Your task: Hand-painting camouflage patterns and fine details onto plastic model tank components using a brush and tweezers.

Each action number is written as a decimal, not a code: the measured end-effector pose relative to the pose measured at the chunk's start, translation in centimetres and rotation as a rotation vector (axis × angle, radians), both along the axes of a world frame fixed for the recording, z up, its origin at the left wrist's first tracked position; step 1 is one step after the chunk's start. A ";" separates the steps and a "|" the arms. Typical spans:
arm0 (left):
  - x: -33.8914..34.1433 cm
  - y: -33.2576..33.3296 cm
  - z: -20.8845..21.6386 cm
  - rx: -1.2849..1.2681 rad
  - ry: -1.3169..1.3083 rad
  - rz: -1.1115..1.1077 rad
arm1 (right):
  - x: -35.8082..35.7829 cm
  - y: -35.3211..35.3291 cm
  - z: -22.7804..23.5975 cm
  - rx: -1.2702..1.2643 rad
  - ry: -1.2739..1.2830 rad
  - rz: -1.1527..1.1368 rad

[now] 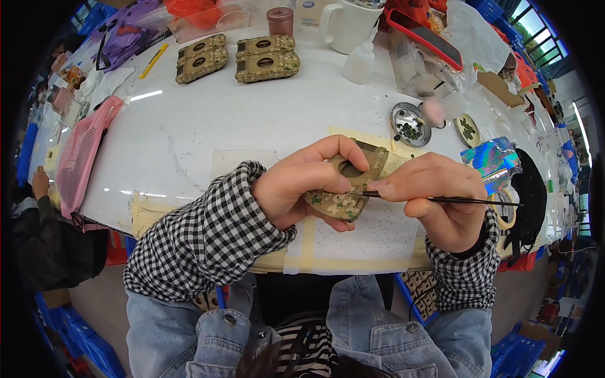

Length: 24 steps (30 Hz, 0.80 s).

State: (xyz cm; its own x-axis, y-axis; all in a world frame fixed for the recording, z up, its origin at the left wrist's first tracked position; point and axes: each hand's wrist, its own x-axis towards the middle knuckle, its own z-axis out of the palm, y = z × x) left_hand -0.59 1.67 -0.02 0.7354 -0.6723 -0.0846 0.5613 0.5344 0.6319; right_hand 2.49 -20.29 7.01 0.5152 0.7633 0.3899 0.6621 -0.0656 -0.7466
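Observation:
My left hand [283,186] is closed around a small camouflage-painted shell [336,205] with a round opening, apparently a model tank hull, tilted above the table. Between the thumb and fingers of my right hand [444,192] is a slim dark paintbrush [469,200]. Its tip lies at the shell's surface beside my left thumb; whether it touches cannot be made out. Green patches show on the shell's lower part. Past my right hand sits a round metal dish [426,137] with dark green bits, and a small oval dish [466,130] holds more.
Similar camouflage shells [267,58] stand in pairs at the back. A white mug [340,28], a squeeze bottle [359,63] and a red-cased phone [423,39] are at the far right. Nearer are shiny foil [491,160] and a tape roll [506,217]. A pink mesh bag [85,154] lies left.

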 end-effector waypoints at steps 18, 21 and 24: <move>0.0 0.0 0.1 0.003 0.000 -0.002 | 0.1 0.0 0.0 0.007 -0.008 0.002; 0.0 0.0 0.1 0.005 -0.001 -0.001 | 0.1 0.0 0.0 0.020 0.010 0.004; 0.0 -0.1 0.2 0.006 -0.006 0.002 | 0.1 -0.1 0.0 0.023 0.018 0.009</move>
State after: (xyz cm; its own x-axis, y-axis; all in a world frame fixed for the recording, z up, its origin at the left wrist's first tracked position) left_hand -0.61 1.60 0.15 0.7370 -0.6706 -0.0845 0.5567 0.5315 0.6384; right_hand 2.59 -20.36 6.98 0.5158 0.7588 0.3978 0.6488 -0.0427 -0.7597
